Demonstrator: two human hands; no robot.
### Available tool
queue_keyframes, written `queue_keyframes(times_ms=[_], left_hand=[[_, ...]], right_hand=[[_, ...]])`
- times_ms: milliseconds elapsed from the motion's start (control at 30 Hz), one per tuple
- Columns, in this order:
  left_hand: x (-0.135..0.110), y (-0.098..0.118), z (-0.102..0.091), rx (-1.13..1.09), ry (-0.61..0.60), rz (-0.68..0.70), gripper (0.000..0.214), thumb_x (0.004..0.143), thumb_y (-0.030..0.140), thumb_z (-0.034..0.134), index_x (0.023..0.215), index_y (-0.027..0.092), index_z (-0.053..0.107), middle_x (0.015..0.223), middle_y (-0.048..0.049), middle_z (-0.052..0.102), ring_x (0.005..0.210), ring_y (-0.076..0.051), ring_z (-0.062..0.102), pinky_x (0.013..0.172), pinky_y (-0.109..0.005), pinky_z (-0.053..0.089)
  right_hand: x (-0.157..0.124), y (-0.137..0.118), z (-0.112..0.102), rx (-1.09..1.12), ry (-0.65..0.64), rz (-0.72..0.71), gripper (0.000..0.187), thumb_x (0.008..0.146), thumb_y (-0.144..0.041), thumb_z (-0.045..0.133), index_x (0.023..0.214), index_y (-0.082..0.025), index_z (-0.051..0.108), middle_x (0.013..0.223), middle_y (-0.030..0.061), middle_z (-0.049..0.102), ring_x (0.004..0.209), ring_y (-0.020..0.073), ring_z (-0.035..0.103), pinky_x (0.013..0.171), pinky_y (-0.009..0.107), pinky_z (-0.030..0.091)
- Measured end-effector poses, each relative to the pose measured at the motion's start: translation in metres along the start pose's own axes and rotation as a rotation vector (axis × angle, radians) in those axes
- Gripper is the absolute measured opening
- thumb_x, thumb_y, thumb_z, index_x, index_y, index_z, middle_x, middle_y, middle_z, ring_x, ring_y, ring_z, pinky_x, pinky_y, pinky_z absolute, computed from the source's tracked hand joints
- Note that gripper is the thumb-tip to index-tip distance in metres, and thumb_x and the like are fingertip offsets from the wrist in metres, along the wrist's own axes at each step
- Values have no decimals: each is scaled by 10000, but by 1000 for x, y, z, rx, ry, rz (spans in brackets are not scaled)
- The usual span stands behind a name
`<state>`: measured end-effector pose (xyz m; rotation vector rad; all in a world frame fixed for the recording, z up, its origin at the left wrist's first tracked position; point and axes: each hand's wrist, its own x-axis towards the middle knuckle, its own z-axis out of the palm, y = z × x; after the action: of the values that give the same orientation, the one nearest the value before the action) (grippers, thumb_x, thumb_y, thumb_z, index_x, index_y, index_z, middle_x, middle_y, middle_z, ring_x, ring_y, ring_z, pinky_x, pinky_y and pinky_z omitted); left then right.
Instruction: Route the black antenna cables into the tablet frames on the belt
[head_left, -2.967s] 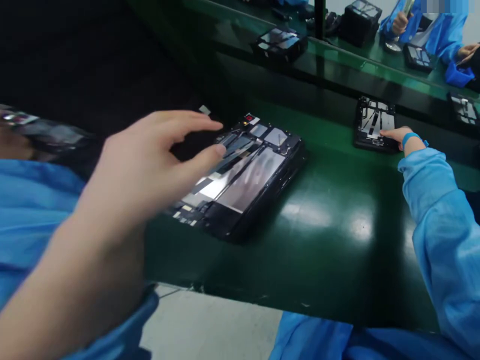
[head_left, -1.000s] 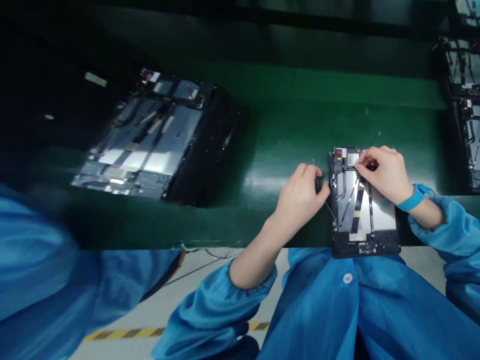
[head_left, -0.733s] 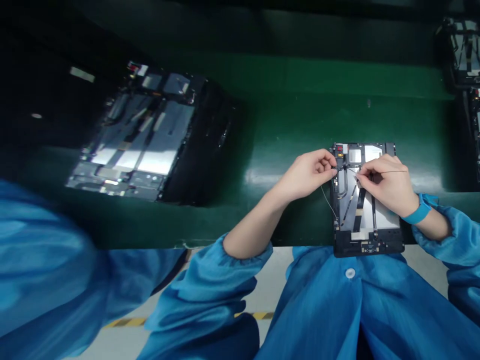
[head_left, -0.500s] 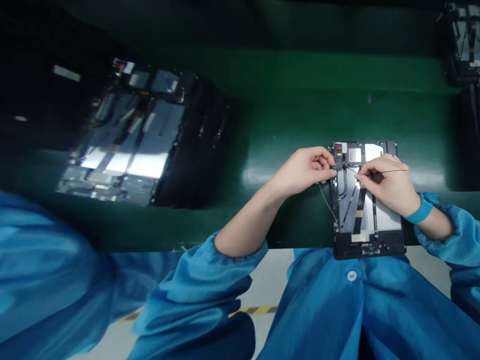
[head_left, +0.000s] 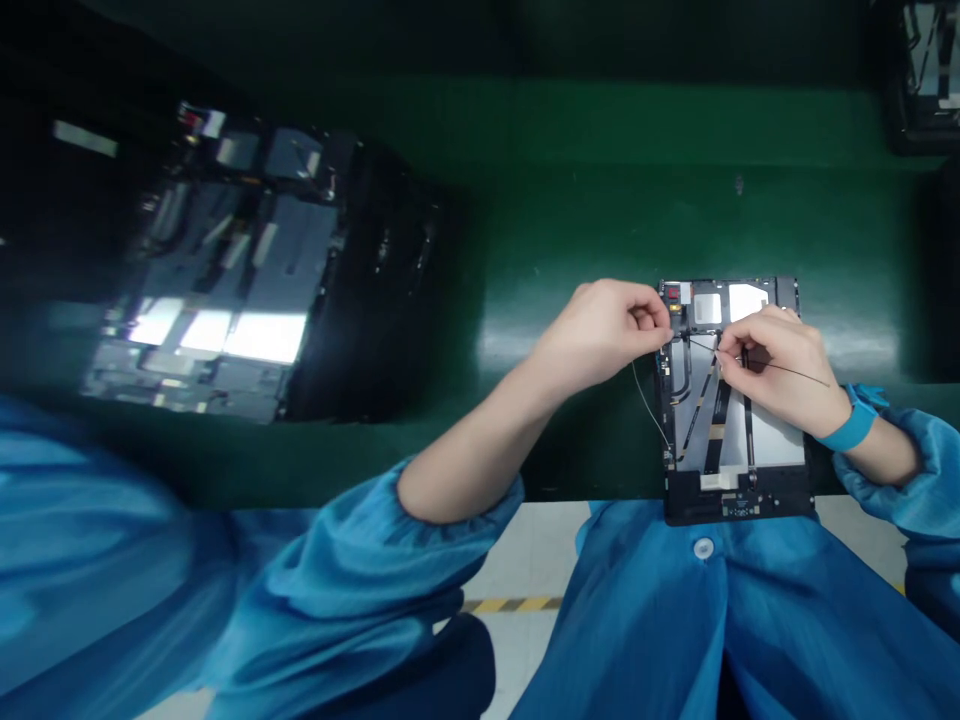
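An opened tablet (head_left: pixel 772 490), its inner parts and flat ribbons showing, lies at the front edge of the bench. At its upper left edge my left hand (head_left: pixel 611 330) is closed, thumb and finger pinching a thin cable. A grey length of the cable (head_left: pixel 646 405) loops from below that hand to the tablet's left edge. Over the middle of the tablet, my right hand (head_left: pixel 780 365) pinches the dark part of the cable. Its dark tail (head_left: pixel 806 376) sticks out to the right across the back of this hand. A blue band (head_left: pixel 851 425) circles my right wrist.
To the left stands a stack of similar opened tablets (head_left: pixel 217 270), blurred. More of them (head_left: pixel 930 70) sit at the top right edge. The bench (head_left: pixel 570 220) has a green top. A blue sleeve (head_left: pixel 90 560) fills the lower left.
The dark tail past my right hand has swung from level to slanting downward right. My right hand has shifted slightly right. The stack on the left appears further left as the view shifts.
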<state>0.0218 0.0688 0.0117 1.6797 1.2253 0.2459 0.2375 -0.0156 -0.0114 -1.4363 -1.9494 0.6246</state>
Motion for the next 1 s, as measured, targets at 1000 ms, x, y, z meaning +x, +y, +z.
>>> queue_keyframes(times_ms=[1000], left_hand=[[-35, 53, 74, 813, 16, 94, 288, 918, 52, 471, 1137, 36, 656, 1099, -228, 685, 897, -296, 752, 701, -338, 590]], right_hand=[[4, 23, -43, -310, -90, -161, 144, 894, -151, 599, 844, -259, 681, 739, 30, 714, 832, 263, 644, 765, 407, 435]])
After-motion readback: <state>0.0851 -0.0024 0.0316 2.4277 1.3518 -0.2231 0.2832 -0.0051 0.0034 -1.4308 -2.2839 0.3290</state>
